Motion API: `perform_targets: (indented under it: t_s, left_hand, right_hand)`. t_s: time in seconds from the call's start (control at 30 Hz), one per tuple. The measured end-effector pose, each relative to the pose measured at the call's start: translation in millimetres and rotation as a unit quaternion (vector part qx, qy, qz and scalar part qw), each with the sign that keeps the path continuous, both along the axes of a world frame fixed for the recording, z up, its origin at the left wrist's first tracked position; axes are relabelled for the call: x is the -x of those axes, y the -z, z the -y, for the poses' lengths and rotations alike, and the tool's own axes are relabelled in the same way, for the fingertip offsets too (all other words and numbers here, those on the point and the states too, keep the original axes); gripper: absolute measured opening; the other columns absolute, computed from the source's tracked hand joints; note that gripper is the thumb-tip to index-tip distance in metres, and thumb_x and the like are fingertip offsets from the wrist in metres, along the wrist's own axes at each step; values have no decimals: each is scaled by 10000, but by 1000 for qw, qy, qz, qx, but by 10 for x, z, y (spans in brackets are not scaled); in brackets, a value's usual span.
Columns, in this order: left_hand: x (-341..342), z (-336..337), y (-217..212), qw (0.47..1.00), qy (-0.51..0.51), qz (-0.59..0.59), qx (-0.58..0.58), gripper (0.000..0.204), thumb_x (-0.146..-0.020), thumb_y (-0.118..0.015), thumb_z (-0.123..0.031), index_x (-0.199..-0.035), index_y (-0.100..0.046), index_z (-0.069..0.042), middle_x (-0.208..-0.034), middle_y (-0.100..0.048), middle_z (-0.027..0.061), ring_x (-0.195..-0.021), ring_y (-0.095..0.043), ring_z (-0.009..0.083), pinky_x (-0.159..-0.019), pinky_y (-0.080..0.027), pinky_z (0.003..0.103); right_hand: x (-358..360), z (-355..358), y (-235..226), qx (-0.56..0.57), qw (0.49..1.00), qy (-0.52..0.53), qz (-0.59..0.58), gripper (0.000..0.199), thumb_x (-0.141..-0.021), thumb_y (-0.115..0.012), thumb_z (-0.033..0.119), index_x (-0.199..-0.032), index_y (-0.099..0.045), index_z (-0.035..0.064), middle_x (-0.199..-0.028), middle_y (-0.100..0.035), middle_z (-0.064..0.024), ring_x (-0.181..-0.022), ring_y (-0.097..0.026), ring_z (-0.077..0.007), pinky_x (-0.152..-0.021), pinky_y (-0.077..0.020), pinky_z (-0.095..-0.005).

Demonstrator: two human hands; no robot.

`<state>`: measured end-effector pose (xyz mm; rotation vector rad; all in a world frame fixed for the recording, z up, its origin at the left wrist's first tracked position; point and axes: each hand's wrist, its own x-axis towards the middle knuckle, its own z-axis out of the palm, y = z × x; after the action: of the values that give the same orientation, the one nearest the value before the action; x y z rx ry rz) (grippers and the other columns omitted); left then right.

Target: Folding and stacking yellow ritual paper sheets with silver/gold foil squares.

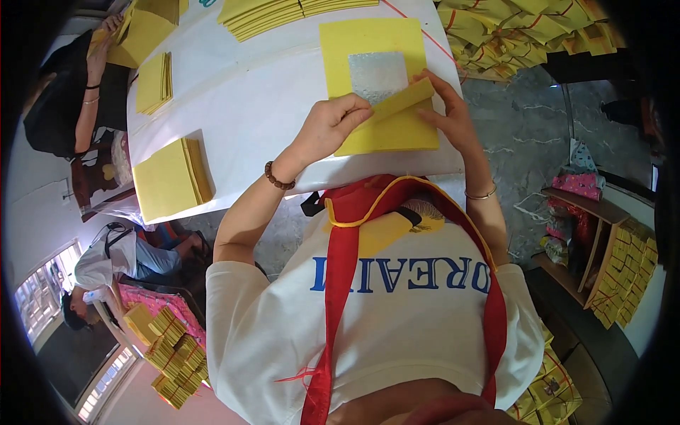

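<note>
White table fills the upper centre of the head view, with a grey marbled floor showing to its right.

Far left: a co-worker's arm reaches toward a yellow paper bundle at the table's corner. Just right of it lies a small stack of yellow sheets; nearer the table's lower edge lies a larger yellow stack. A fanned row of yellow sheets lies along the far edge.

Centre: the left hand rests on the lower left part of a yellow paper sheet, fingers curled and pinching the left end of a folded flap. The sheet lies flat on the table directly ahead of the person, at the near edge, and carries a silver foil square at its middle. The flap's long axis runs slantwise, low at the left hand and rising toward the right.

Right: the right hand holds the flap's higher end, fingertips pressing it against the sheet's right edge. Both hands are in contact with the flap; neither is nearer. The flap crosses the lower corner of the foil square.

Far right: tied yellow paper bundles are heaped beyond the table, and a wooden shelf holds further yellow packs.
</note>
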<state>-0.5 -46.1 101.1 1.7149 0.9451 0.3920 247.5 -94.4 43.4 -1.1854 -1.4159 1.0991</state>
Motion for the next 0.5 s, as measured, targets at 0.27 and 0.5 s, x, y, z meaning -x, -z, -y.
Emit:
perform_targets:
  t_s: [0.27, 0.5]
  left_hand:
    - [-81, 2, 104, 924, 116, 64, -358, 284, -816, -582, -172, -1074, -549, -60, -1040, -558, 134, -823, -548, 250, -676, -442, 327]
    - [-84, 22, 35, 918, 186, -11, -349, 525, -650, -731, -338, -1078, -554, -90, -1035, -541, 106, -920, -488, 274, -805, -396, 347]
  right_hand:
    - [-28, 26, 98, 76, 991, 21, -112, 351, -841, -574, 105, -1177, -523, 17, -1352, -394, -93, -1222, -383, -168, -1003, -299, -302]
    - [-23, 52, 36, 102, 985, 21, -136, 271, -881, -503, 88, -1137, -550, 14, -1379, -361, -104, -1223, -382, -159, -982, -318, -299]
